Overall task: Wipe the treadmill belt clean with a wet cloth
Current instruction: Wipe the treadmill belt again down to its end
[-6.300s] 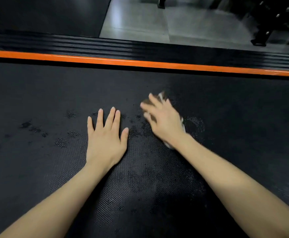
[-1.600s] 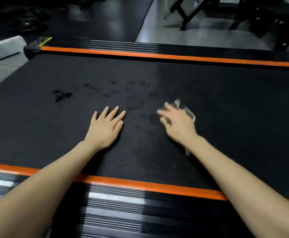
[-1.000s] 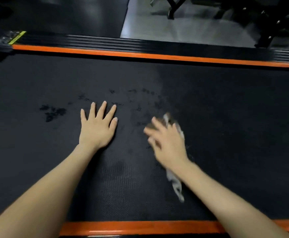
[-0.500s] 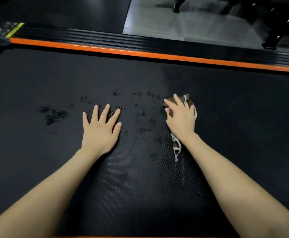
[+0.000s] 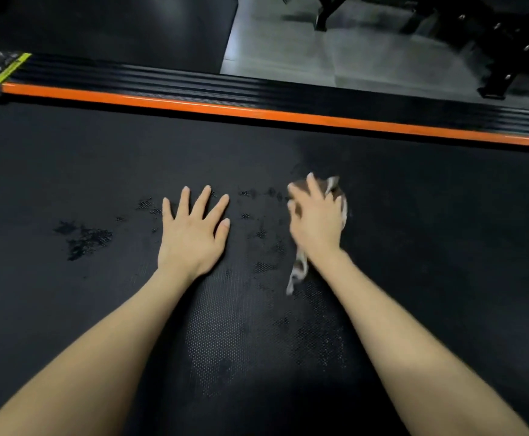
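Note:
The black textured treadmill belt (image 5: 99, 171) fills most of the view, with dark wet patches (image 5: 84, 239) left of centre and small spots between my hands. My left hand (image 5: 192, 234) lies flat on the belt, fingers spread and straight. My right hand (image 5: 316, 221) presses a crumpled brown and grey cloth (image 5: 335, 190) onto the belt with straight fingers; it is motion-blurred. A loose strip of the cloth (image 5: 297, 273) trails out beside my right wrist. Most of the cloth is hidden under the hand.
An orange stripe (image 5: 257, 113) and a ribbed black side rail (image 5: 194, 81) border the belt's far edge. Beyond lie a black floor mat (image 5: 99, 23), grey floor (image 5: 351, 48) and black gym equipment frames (image 5: 502, 42) at the top right.
My right hand with the cloth has shifted slightly and is blurred from wiping. My left hand stays flat in the same place. The view has tilted a little.

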